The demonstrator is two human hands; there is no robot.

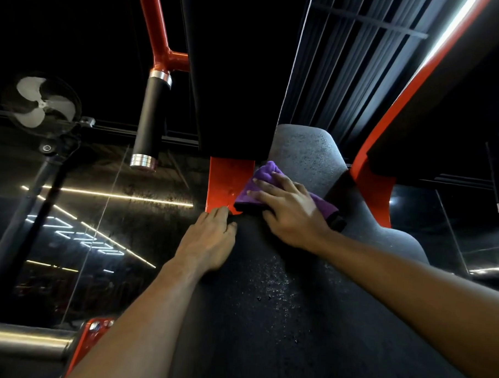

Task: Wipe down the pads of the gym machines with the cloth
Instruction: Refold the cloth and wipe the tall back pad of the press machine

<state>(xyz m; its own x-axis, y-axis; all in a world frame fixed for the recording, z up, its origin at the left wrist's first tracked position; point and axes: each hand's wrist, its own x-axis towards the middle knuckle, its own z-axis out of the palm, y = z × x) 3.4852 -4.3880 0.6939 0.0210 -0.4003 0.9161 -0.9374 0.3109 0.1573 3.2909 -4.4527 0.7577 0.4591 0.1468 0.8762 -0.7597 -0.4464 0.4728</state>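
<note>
One long black textured pad [265, 318], speckled with droplets, runs from you toward twelve o'clock. Two red steel brackets [229, 185] flank its far end at eleven and one o'clock. Two black chrome-capped handle grips [151, 118] hang at ten and three o'clock, and one caged fan [43, 102] stands at nine. Your right hand [287, 210] presses flat, fingers spread, on the one purple microfibre cloth [260, 178] at the pad's narrow far end. Your left hand [209, 241] rests released on the pad's left edge, just beside the cloth.

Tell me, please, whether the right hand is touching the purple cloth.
Touching. The head view shows the right hand lying flat on the purple cloth, its fingers spread over it.
</note>
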